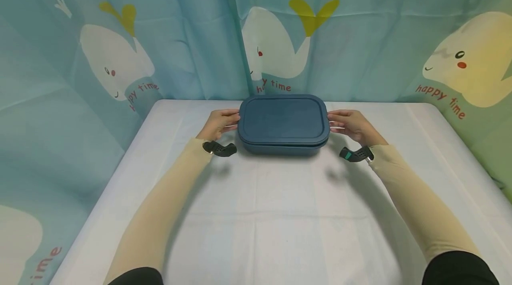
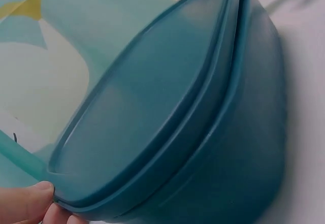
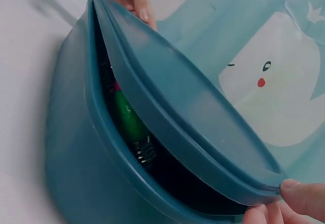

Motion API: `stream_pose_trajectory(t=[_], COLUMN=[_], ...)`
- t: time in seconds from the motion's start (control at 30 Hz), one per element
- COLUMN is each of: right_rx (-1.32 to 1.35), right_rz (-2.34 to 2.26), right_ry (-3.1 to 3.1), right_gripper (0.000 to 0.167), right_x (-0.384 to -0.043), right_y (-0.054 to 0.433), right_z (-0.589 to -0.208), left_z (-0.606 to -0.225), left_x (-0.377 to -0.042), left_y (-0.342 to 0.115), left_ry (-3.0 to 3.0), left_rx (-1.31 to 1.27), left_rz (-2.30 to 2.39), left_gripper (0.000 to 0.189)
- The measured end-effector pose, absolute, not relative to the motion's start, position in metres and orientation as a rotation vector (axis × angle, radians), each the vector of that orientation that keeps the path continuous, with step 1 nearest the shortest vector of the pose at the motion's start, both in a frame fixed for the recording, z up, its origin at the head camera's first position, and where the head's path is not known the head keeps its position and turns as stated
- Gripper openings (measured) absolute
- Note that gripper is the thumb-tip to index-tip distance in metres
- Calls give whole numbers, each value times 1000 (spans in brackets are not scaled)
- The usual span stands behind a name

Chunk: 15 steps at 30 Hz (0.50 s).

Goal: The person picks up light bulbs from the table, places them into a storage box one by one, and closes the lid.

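Observation:
A blue rectangular box (image 1: 280,150) with rounded corners stands near the table's far edge, its matching lid (image 1: 283,118) on top. At the lid's left end my left hand (image 1: 221,124) pinches the edge, thumb above and fingertips under the rim, as the left wrist view shows. My right hand (image 1: 352,126) holds the opposite end the same way. On that side the lid sits raised and tilted, leaving a dark gap. Through it, in the right wrist view, shows a green rounded object (image 3: 129,118) with a ridged, shiny end; the other contents are hidden in shadow.
A white cloth covers the table (image 1: 280,222). Blue-green curtains (image 1: 192,54) printed with whales hang right behind the table and along both sides. A black strap (image 1: 220,149) is on the left wrist, another strap (image 1: 356,154) on the right.

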State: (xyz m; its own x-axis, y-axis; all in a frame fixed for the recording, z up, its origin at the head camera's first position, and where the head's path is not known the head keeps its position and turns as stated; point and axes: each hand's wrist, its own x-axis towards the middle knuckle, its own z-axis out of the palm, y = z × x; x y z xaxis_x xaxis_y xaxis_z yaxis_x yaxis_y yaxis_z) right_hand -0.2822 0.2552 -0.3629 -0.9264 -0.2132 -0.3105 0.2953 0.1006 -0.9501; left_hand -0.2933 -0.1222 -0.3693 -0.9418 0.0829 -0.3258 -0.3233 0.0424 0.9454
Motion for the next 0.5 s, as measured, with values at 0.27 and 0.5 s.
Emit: stream_pose_trajectory(t=[0.27, 0.5], right_rx=[74, 63], right_rz=[-1891, -1871], right_ry=[1966, 1970], right_gripper=[16, 13], right_x=[-279, -278], right_y=[257, 258], right_z=[-366, -371], left_z=[-376, -380], left_x=[-290, -287], left_y=[-123, -123], left_ry=[2058, 2034], left_rx=[-226, -226], left_rz=[1962, 1983], left_gripper=[44, 45])
